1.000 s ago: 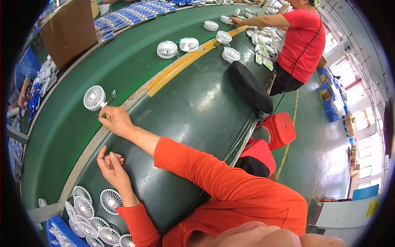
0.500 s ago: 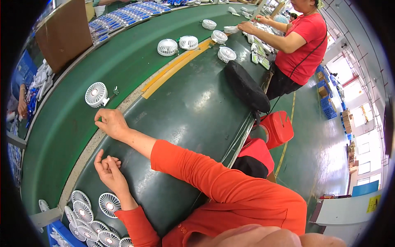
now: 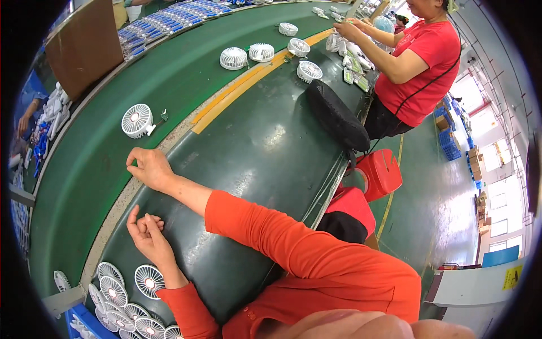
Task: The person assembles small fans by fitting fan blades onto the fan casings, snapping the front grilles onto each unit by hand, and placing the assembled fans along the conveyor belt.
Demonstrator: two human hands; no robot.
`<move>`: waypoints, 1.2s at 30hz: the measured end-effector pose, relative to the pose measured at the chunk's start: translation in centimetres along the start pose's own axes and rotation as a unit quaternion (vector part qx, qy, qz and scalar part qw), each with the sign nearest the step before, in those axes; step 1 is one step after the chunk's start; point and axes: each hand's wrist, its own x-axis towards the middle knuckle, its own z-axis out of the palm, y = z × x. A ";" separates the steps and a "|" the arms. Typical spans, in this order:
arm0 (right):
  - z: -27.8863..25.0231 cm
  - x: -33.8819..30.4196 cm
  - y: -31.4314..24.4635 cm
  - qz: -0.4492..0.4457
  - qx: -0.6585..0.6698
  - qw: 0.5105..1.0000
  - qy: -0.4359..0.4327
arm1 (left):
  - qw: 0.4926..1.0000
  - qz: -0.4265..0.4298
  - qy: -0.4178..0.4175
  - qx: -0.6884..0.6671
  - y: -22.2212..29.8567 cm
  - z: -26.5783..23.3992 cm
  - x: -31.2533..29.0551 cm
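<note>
My right hand (image 3: 149,168) hovers at the inner edge of the green conveyor belt (image 3: 84,186), with loosely curled fingers and nothing visible in them. Just beyond it, a round white fan head (image 3: 137,121) lies on the belt, a small dangling part beside it. My left hand (image 3: 148,233) is held over the dark green tabletop (image 3: 226,175), nearer to me, its index finger stretched and the other fingers bent; it holds nothing. Close to my left wrist lies a white round fan grille (image 3: 149,281). Several similar grilles (image 3: 114,291) are heaped by my left forearm.
More fan heads (image 3: 233,58) sit farther along the belt. A black elongated pouch (image 3: 337,116) lies at the table's right edge, near a red container (image 3: 379,176). A co-worker in a red shirt (image 3: 420,53) handles parts at the far right. A blue crate (image 3: 84,322) stands lower left.
The fan head nearest my right hand has shifted slightly right and up along the belt. The co-worker's hands have risen with a part. My hands have hardly moved.
</note>
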 end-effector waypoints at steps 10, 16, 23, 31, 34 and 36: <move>0.3 0.0 0.5 -0.029 0.009 0.999 0.020 | 1.000 -0.004 -0.004 0.001 0.1 0.0 -0.1; 0.1 0.0 0.4 -0.026 0.010 1.000 0.013 | 1.000 -0.003 -0.001 -0.008 0.2 0.2 -0.1; 0.2 0.0 0.3 -0.020 0.020 0.999 0.014 | 1.000 0.001 -0.004 -0.001 0.3 0.1 -0.1; 0.1 0.0 0.4 -0.030 0.004 0.999 0.018 | 1.000 0.000 -0.005 -0.002 0.2 0.1 -0.2; 0.1 -0.1 0.3 -0.034 0.002 0.999 0.016 | 1.000 0.006 -0.013 -0.004 0.0 -0.1 -0.2; 0.2 -0.1 0.3 -0.040 0.009 0.999 0.018 | 1.000 0.008 -0.014 -0.005 -0.1 -0.1 -0.1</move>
